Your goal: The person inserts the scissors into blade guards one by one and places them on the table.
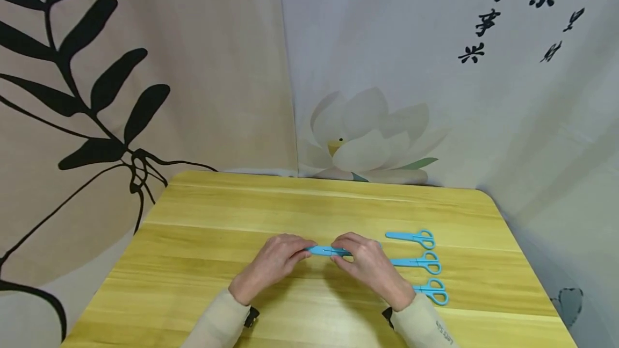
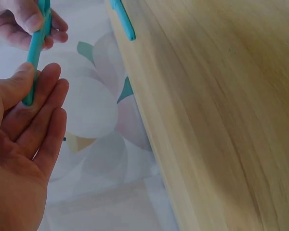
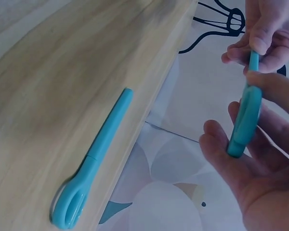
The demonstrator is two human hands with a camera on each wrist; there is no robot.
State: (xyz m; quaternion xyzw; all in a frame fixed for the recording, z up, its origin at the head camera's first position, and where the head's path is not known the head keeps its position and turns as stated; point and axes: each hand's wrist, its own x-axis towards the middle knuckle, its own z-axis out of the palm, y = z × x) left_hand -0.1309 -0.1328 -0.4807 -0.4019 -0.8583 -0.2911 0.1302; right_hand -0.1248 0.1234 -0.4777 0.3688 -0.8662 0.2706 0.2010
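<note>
A pair of light blue scissors (image 1: 325,251) is held level between both hands above the table. My left hand (image 1: 275,256) pinches the blade end between thumb and fingers; in the left wrist view the tip of the held scissors (image 2: 33,53) lies against the fingers. Farther along, my right hand (image 1: 367,262) grips the same scissors at the handle end, and the right wrist view shows the finger loops (image 3: 252,108) between thumb and fingers. The blades are together. Right of the right hand lie the far scissors (image 1: 406,236), the middle scissors (image 1: 408,262) and the near scissors (image 1: 423,288), the last partly hidden by the wrist.
The yellow wood-grain table (image 1: 203,214) has rounded far corners. Behind it hangs a pale cloth backdrop (image 1: 232,69) with dark leaves, a lotus and black characters. The three lying scissors form a column on the right, with handles pointing right.
</note>
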